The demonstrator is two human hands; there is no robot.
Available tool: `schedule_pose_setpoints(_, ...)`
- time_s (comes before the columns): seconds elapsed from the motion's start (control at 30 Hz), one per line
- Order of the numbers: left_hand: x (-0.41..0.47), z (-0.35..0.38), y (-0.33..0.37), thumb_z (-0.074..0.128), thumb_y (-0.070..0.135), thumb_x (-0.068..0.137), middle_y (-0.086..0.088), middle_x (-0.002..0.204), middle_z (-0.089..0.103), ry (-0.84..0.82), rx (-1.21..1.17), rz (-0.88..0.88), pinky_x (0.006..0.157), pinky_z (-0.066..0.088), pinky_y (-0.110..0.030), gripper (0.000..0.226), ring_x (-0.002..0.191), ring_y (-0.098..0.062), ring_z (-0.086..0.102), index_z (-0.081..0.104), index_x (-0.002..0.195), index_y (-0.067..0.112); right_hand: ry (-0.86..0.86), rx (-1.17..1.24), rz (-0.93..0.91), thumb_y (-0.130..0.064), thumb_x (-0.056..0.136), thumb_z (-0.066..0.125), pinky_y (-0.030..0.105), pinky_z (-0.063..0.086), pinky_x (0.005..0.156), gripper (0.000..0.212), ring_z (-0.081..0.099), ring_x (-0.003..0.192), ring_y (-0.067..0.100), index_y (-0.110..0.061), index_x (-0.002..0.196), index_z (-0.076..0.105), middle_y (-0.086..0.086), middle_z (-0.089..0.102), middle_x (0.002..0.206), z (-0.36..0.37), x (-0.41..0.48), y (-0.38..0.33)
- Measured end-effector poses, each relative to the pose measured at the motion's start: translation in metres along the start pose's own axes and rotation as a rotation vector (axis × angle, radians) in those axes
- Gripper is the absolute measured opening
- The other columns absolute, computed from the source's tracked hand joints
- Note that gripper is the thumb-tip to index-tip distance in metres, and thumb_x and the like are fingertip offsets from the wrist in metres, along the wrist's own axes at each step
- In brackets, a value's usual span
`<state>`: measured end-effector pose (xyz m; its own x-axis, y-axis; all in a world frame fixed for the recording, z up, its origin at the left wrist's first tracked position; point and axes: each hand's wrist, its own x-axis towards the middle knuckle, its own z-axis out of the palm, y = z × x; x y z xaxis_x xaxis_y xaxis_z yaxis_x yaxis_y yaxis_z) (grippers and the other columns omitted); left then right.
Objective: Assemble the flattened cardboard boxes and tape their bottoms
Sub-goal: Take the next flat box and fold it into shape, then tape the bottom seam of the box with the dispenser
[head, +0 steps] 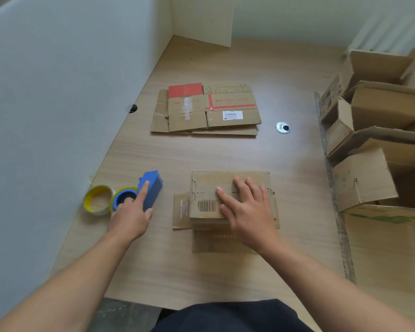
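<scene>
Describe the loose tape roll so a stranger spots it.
Follow the table's left edge along the white partition. The tape roll lies flat there, beside the blue dispenser. Its open yellow core, with no blue holder, sets it apart.

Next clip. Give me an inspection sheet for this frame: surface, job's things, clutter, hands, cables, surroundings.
Surface: wooden desk, with a metal grommet set in it.
Job's things: near box, flaps folded over; flattened boxes stacked farther back; blue tape dispenser and spare tape roll at left.
Clutter: open cardboard boxes piled at right.
Hands: left hand rests on the dispenser, index finger straight along it, grip unclear; right hand presses flat on the near box.
Cables: nothing seen.
Surroundings: white partition at left, pale wall behind.
</scene>
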<state>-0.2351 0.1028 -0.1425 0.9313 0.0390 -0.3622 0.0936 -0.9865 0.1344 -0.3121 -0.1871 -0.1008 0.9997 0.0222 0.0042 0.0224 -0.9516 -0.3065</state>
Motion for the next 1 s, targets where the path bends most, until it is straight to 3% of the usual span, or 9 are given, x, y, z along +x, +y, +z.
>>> schedule_pose_setpoints(0.13, 0.004, 0.014, 0.004, 0.043, 0.051, 0.099, -0.01, 0.111, 0.054, 0.053, -0.033, -0.033, 0.09, 0.04, -0.046, 0.076, 0.099, -0.03, 0.055, -0.011, 0.152, 0.048, -0.036, -0.077, -0.045, -0.05, 0.103, 0.034, 0.052, 0.001, 0.121, 0.047, 0.014, 0.149, 0.036, -0.043, 0.15, 0.037, 0.012, 0.023, 0.162, -0.002, 0.007, -0.002)
schedule_pose_setpoints(0.23, 0.006, 0.021, 0.012, 0.043, 0.047, 0.1, -0.006, 0.103, 0.048, 0.091, -0.118, -0.066, 0.091, 0.036, -0.047, 0.073, 0.084, -0.023, 0.047, -0.008, 0.153, 0.047, -0.041, -0.039, -0.055, -0.049, 0.104, 0.036, 0.046, -0.005, 0.121, 0.047, 0.01, 0.15, 0.033, -0.041, 0.15, 0.037, 0.013, 0.02, 0.163, -0.003, 0.008, -0.003)
schedule_pose_setpoints(0.4, 0.013, 0.022, 0.022, 0.047, 0.018, 0.096, -0.011, 0.099, 0.05, 0.092, -0.22, -0.085, 0.077, 0.045, -0.043, 0.071, 0.084, -0.03, 0.052, 0.009, 0.154, 0.035, -0.014, 0.1, -0.051, -0.045, 0.101, 0.049, 0.032, -0.017, 0.117, 0.044, 0.006, 0.152, 0.027, -0.04, 0.145, 0.048, 0.01, 0.018, 0.164, -0.002, 0.007, 0.0)
schedule_pose_setpoints(0.5, 0.016, 0.018, 0.022, 0.05, 0.017, 0.091, -0.015, 0.1, 0.053, 0.068, -0.246, -0.083, 0.072, 0.043, -0.042, 0.072, 0.085, -0.035, 0.053, 0.012, 0.149, 0.034, -0.023, 0.124, -0.053, -0.046, 0.1, 0.049, 0.027, -0.022, 0.114, 0.044, 0.006, 0.152, 0.025, -0.042, 0.144, 0.049, 0.008, 0.018, 0.165, -0.001, 0.009, 0.003)
schedule_pose_setpoints(0.73, 0.017, 0.029, 0.029, 0.046, 0.037, 0.101, -0.011, 0.092, 0.056, 0.14, -0.249, -0.09, 0.068, 0.045, -0.041, 0.072, 0.079, -0.028, 0.053, -0.003, 0.155, 0.037, -0.029, 0.123, -0.036, -0.048, 0.098, 0.047, 0.036, -0.01, 0.119, 0.046, 0.012, 0.152, 0.027, -0.04, 0.143, 0.05, 0.009, 0.023, 0.164, 0.0, 0.007, 0.004)
schedule_pose_setpoints(1.0, 0.01, 0.008, 0.026, 0.055, 0.035, 0.092, -0.003, 0.091, 0.05, 0.167, -0.31, 0.002, 0.069, 0.038, -0.035, 0.071, 0.08, -0.026, 0.046, 0.017, 0.151, 0.044, -0.037, 0.126, -0.023, -0.052, 0.095, 0.042, 0.039, -0.004, 0.12, 0.049, 0.015, 0.151, 0.027, -0.04, 0.142, 0.052, 0.009, 0.026, 0.162, -0.002, 0.007, 0.002)
